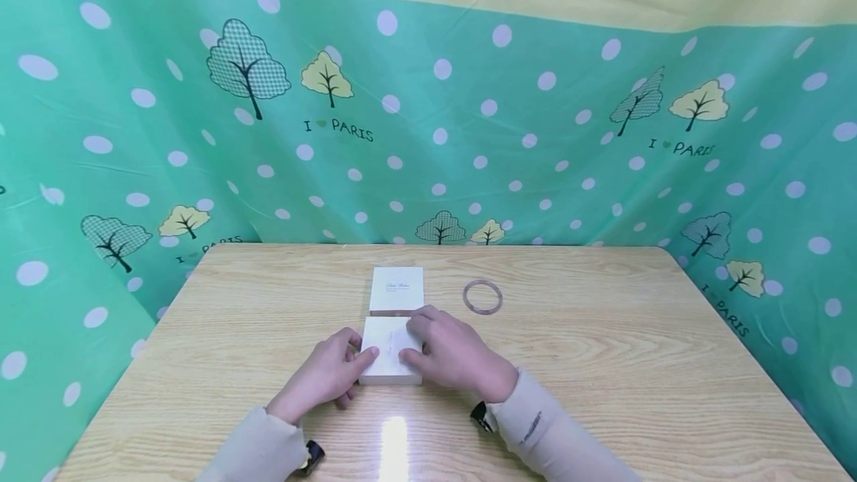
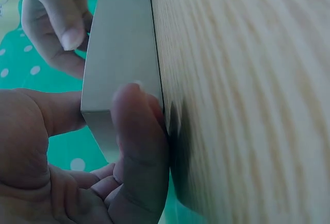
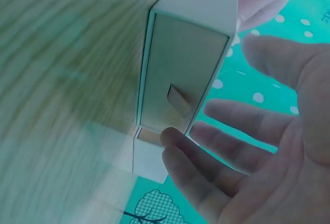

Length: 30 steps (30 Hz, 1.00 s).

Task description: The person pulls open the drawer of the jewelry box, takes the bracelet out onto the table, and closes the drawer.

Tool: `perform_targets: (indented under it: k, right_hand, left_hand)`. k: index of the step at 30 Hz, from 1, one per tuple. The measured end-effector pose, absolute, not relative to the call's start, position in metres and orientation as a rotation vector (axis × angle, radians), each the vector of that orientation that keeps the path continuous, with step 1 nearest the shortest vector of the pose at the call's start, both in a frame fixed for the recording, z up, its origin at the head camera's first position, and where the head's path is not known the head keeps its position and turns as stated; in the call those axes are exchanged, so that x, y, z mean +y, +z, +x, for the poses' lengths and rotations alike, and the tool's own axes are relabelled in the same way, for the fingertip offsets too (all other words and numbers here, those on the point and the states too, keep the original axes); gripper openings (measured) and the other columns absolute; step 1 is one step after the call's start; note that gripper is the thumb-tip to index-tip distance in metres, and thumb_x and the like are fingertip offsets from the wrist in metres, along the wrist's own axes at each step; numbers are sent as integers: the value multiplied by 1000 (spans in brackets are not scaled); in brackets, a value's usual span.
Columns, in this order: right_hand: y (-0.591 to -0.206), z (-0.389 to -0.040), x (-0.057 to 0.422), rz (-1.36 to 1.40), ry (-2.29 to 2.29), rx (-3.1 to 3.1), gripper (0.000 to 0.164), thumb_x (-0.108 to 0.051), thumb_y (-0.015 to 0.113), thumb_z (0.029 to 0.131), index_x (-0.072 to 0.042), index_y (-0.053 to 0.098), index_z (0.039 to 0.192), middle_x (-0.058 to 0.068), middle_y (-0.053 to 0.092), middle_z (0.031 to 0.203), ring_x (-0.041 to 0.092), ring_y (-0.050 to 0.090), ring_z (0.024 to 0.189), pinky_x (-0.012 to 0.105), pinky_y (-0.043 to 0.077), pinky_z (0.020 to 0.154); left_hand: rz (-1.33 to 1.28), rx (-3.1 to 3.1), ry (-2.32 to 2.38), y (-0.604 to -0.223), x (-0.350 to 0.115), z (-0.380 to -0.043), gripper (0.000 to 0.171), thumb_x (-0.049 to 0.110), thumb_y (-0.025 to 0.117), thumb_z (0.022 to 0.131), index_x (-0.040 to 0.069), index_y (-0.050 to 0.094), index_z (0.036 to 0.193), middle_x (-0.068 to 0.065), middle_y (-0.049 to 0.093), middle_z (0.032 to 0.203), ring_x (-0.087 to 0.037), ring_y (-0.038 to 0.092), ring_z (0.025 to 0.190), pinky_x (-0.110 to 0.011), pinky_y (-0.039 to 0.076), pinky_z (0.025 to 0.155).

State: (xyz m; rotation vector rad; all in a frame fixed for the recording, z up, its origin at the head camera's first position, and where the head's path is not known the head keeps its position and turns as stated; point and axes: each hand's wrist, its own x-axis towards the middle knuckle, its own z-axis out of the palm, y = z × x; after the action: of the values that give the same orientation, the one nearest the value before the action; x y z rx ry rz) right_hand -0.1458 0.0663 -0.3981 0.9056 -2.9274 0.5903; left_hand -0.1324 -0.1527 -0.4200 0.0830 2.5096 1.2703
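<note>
A white drawer box [image 1: 387, 370] lies on the table in front of me. My left hand [image 1: 329, 368] holds it by the left side, thumb on the top and fingers bent around the corner, as the left wrist view of the box [image 2: 124, 54] shows. Over its right side is my right hand [image 1: 451, 348], fingers loosely spread. In the right wrist view the drawer front [image 3: 180, 54] with its small pull tab [image 3: 179, 101] faces that hand, whose fingertips [image 3: 172, 137] are near the drawer's edge without gripping it.
A second white box [image 1: 398, 290] with small printing on top stands right behind the first. Farther right lies a pale purplish bangle [image 1: 466, 297] on the wooden table [image 1: 602, 363]. A green dotted curtain [image 1: 455, 117] hangs behind the table's back edge.
</note>
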Motion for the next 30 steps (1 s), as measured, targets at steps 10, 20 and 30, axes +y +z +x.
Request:
perform_targets:
  k: [10, 20, 30]
  right_hand:
    - [-408, -156, 81, 566, 1082, -3074, 17, -19, 54, 96, -10, 67, 91, -4, 57, 66, 10, 52, 55, 26, 47, 48]
    - [-413, -159, 78, 561, 1075, -3159, 14, -15, 56, 92, -13, 69, 87, -4, 56, 67, 10, 51, 57, 25, 45, 52]
    - [-413, -157, 76, 581, 1095, -3127, 17, -10, 56, 90, -13, 66, 76, -4, 54, 63, 10, 50, 53, 23, 43, 48]
  left_hand:
    - [69, 2492, 1297, -420, -153, -132, 43, 33, 59, 95, -4, 50, 115, -9, 57, 69, -20, 57, 43, -33, 51, 40]
    - [86, 2470, 1313, -421, -154, -134, 45, 35, 60, 94, -4, 50, 116, -10, 58, 70, -20, 58, 44, -33, 52, 41]
    - [81, 2483, 1298, -422, -153, -134, 44, 33, 59, 95, -4, 51, 116, -10, 57, 70, -20, 58, 44, -33, 52, 41]
